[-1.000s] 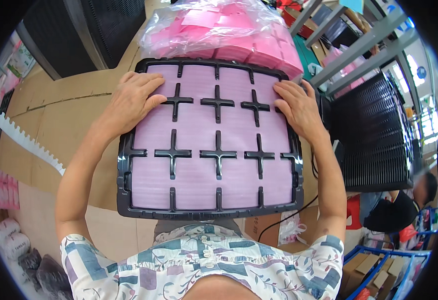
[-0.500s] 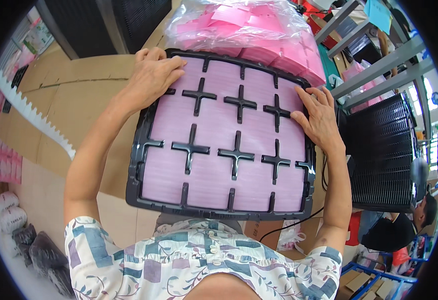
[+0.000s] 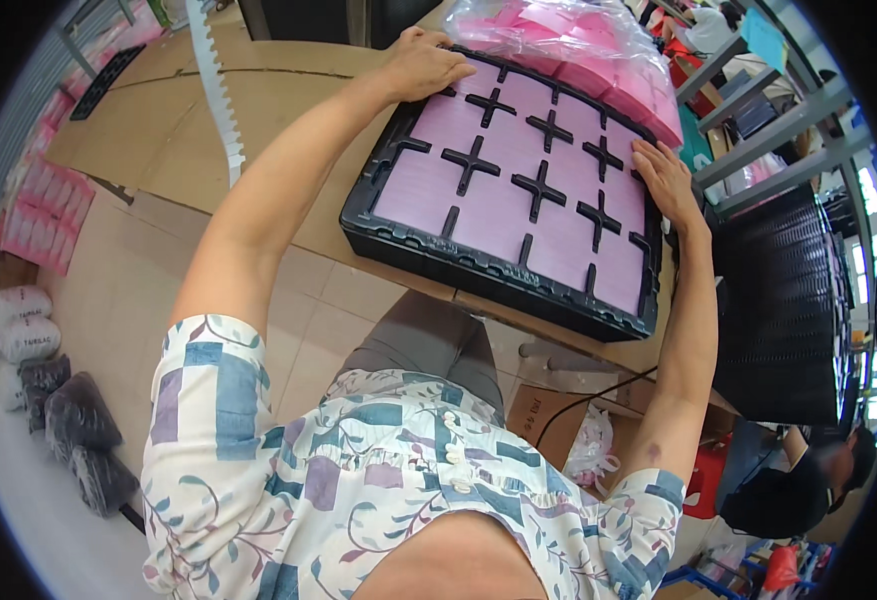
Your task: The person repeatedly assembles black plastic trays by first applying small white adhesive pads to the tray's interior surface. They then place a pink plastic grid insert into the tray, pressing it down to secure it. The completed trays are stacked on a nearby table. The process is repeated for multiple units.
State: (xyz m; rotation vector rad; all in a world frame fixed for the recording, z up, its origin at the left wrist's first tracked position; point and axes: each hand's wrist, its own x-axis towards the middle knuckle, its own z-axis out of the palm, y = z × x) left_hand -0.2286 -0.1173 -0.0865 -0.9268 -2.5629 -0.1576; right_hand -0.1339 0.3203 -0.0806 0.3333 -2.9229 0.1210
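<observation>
A black plastic tray (image 3: 498,268) with raised cross-shaped dividers sits on the cardboard-covered table in front of me. Pale pink sheet-like material (image 3: 506,208) fills the spaces between the dividers. Its thick black front side faces me, and whether this is one tray or a stack I cannot tell. My left hand (image 3: 424,66) grips the far left corner, fingers bent over the rim. At the far right side, my right hand (image 3: 666,180) is closed over the edge, its fingertips on the top face.
Behind the tray lies a clear plastic bag (image 3: 568,25) of pink pieces. Tall stacked black trays (image 3: 778,300) and a grey metal frame (image 3: 788,135) stand at right. A white toothed strip (image 3: 216,95) crosses the table's left part. Dark bundles (image 3: 83,410) lie on the floor at left.
In the view, the tray and both hands have shifted up and to the right. The tray's front side now shows. Both hands stay on its far edges.
</observation>
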